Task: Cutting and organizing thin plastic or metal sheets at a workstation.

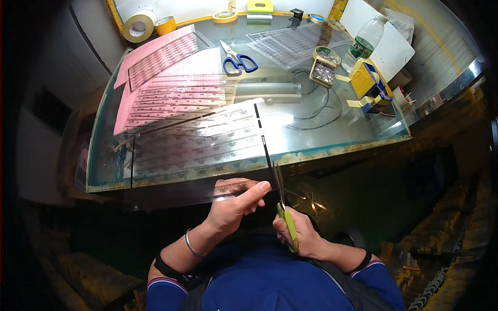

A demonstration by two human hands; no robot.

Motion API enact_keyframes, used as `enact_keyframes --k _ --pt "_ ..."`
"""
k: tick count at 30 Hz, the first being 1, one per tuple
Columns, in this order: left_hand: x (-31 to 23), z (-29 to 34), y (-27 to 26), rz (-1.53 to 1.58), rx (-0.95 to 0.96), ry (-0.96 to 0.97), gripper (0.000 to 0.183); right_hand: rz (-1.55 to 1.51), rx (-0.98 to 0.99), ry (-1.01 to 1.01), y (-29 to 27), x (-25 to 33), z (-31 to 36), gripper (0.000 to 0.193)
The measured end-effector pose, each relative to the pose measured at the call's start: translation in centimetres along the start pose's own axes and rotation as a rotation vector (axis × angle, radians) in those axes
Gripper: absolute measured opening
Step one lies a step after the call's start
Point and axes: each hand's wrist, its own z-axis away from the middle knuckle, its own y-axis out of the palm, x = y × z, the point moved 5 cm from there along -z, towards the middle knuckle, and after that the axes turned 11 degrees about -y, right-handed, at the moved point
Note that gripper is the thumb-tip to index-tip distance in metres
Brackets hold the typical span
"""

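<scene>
A clear film sheet (223, 137) printed with rows of fine dark marks lies partly on the glass-topped table and hangs over its front edge. My left hand (236, 203) grips the near right corner of this film, thumb on top and fingers seen through it beneath. In my right hand (300, 233) are scissors with yellow-green handles (289, 227). Their blades (279, 181) point up and away, close to the black strip along the film's right edge. Whether the blades touch the film I cannot tell.
Pink printed sheets (171, 93) lie at the left, near blue-handled scissors (236, 62). Tape rolls (139, 27) stand at the back left. A small box of shiny bits (323, 71), a plastic bottle (365, 42) and a tape dispenser (371, 85) are at the right. Scraps (316, 206) lie below the table edge.
</scene>
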Motion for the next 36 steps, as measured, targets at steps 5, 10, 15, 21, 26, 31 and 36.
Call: enact_keyframes --k 5,10,15,21,26,31,36 --pt "0.2 -0.2 0.1 0.043 0.011 -0.055 0.017 0.005 0.002 0.125 -0.3 0.5 -0.1 0.034" --pt "0.7 0.0 0.1 0.006 0.043 -0.097 0.017 -0.023 -0.011 0.225 -0.2 0.0 -0.3 0.031" --pt "1.6 0.4 0.6 0.029 0.083 -0.140 0.017 0.095 -0.074 -0.037 -0.5 -0.3 -0.9 0.030" --pt "2.0 0.5 0.8 0.031 0.141 -0.160 0.017 -0.085 -0.031 0.263 -0.3 0.3 -0.5 0.028" --pt "3.5 1.1 1.5 0.067 0.167 -0.210 0.020 0.030 -0.070 -0.033 -0.9 -1.2 -0.7 0.028" --pt "3.7 1.0 1.3 0.025 0.174 -0.182 0.020 -0.126 -0.047 0.236 -0.8 0.3 -0.6 0.027" --pt "4.3 1.6 2.1 -0.095 0.234 -0.206 0.020 0.009 -0.105 0.050 -1.6 -0.4 -1.1 0.025"
